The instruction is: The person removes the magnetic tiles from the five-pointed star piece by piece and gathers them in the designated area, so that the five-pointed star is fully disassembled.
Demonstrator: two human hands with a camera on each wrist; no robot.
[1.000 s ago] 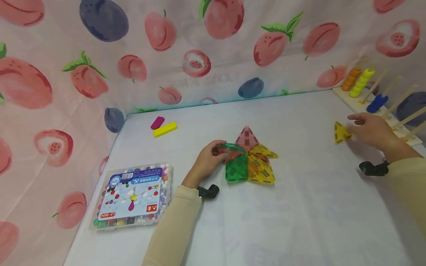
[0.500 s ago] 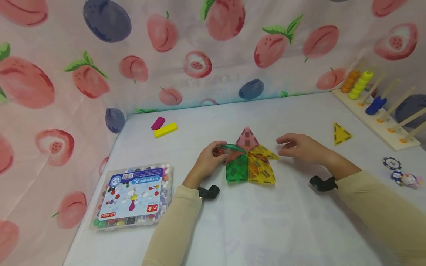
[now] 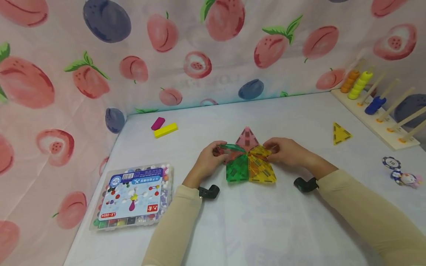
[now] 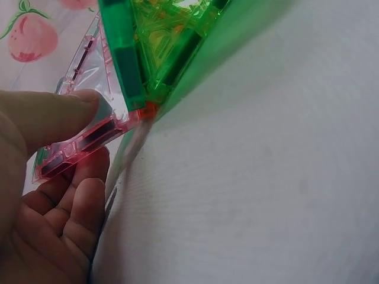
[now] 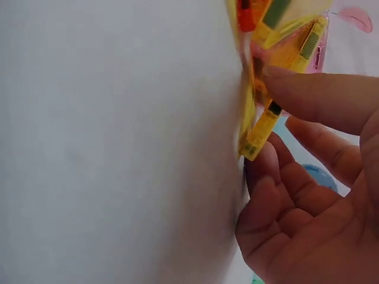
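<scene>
A star-like cluster of see-through magnetic tiles stands mid-table in the head view, with a pink point (image 3: 247, 139) at the back, a green tile (image 3: 237, 170) at front left and yellow tiles (image 3: 262, 173) at front right. My left hand (image 3: 208, 159) pinches a red-pink tile (image 4: 98, 135) on the cluster's left side between thumb and fingers. On the opposite side, my right hand (image 3: 288, 152) holds the outer tip of a yellow tile (image 5: 259, 137), thumb on its face and fingers behind. A loose yellow triangle tile (image 3: 341, 133) lies flat off to the right.
At left sits a clear plastic box (image 3: 133, 197) of coloured beads. Behind it are a yellow bar (image 3: 165, 130) and a magenta bar (image 3: 158, 123). A wooden peg board (image 3: 372, 117) with rings lines the right edge, near a chip (image 3: 392, 162) and a small figurine (image 3: 406, 178).
My right hand has come left from beside the loose yellow triangle, leaving it on the table, and has taken hold of the cluster's right-hand yellow tile. My left hand has stayed put.
</scene>
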